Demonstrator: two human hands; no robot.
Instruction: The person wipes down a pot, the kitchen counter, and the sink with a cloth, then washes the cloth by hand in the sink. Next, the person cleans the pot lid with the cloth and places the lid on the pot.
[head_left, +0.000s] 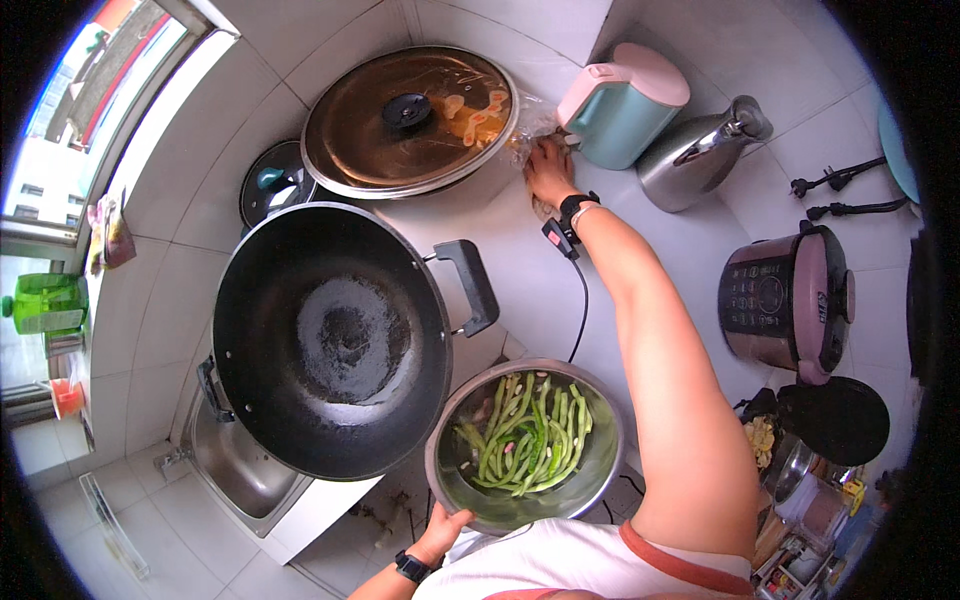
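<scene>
My left hand (448, 526) grips the near rim of a stainless steel bowl (525, 512) holding green beans (532, 439), close against my body. My right hand (550, 171) reaches forward and presses on a crumpled cloth (541, 206) on the white countertop (525, 277), beside clear plastic wrap (530, 120). Just left of that hand is a large pan with a glass lid (352, 142) and a dark knob. A big black wok (352, 345) with two handles lies left of the bowl, its inside showing.
A pink and teal kettle (622, 112) and a steel jug (694, 161) stand behind my right hand. A pink electric cooker (787, 300) is on the right, below plugs on black cords (840, 176). A steel sink (240, 457) lies at the left, partly under the wok. A smaller lid (274, 184) leans at the wall.
</scene>
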